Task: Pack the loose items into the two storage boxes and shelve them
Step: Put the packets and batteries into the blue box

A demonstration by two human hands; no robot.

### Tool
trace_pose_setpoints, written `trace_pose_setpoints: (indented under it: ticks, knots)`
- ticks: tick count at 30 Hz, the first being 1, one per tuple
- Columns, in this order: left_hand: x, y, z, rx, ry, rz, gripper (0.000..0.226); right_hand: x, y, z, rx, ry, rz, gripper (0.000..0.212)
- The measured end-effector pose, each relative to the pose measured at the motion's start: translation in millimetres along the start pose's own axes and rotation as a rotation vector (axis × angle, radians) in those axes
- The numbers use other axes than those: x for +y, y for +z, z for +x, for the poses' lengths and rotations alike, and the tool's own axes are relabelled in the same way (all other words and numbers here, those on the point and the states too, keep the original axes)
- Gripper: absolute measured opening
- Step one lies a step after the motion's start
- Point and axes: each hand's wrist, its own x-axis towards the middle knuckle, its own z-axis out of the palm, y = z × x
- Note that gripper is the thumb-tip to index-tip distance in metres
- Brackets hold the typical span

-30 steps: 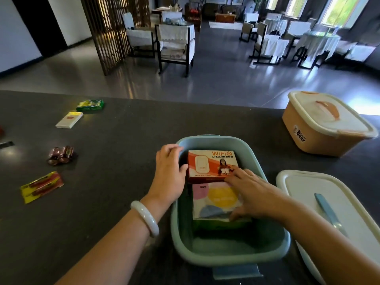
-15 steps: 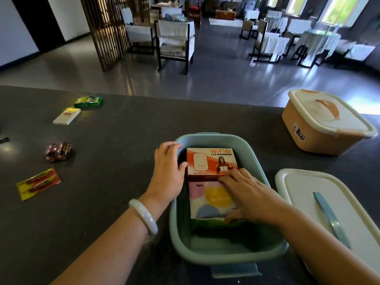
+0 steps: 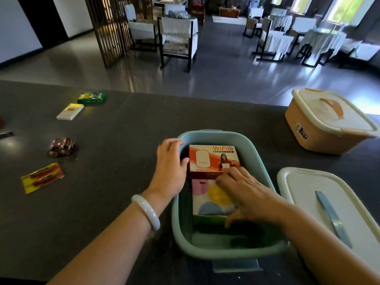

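Note:
A teal storage box (image 3: 228,249) stands open on the dark table in front of me. Inside lie an orange WiFi box (image 3: 211,159) and, nearer me, a pastel-patterned pack (image 3: 207,202). My left hand (image 3: 170,163) rests on the box's left rim, thumb against the WiFi box. My right hand (image 3: 244,194) lies flat inside, fingers spread over the pastel pack and touching the WiFi box's near edge. The teal box's white lid (image 3: 308,194) lies to the right. An orange storage box (image 3: 320,138) with its lid on stands at the far right.
Loose items lie on the left of the table: a green packet (image 3: 91,97), a white and yellow carton (image 3: 70,112), a batch of batteries (image 3: 63,146), a yellow and red battery pack (image 3: 42,177). Beyond the table's far edge are chairs and covered tables.
Both hands have stayed on the teal box; my right hand's fingertips have shifted slightly along the WiFi box's near edge. The view has tilted a little.

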Motion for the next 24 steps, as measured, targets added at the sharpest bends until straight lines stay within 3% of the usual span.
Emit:
trace_pose_setpoints:
  ticks: [11, 24]
  knots:
    - [-1.2, -1.1, -1.1, -0.015, -0.038, -0.020, 0.043, 3.6, 11.7, 6.6, -0.006, 0.041, 0.076, 0.080]
    - [0.2, -3.2, -1.5, -0.048, -0.064, -0.013, 0.044, 0.0, 7.0, 5.4, -0.058, 0.097, 0.061, 0.093]
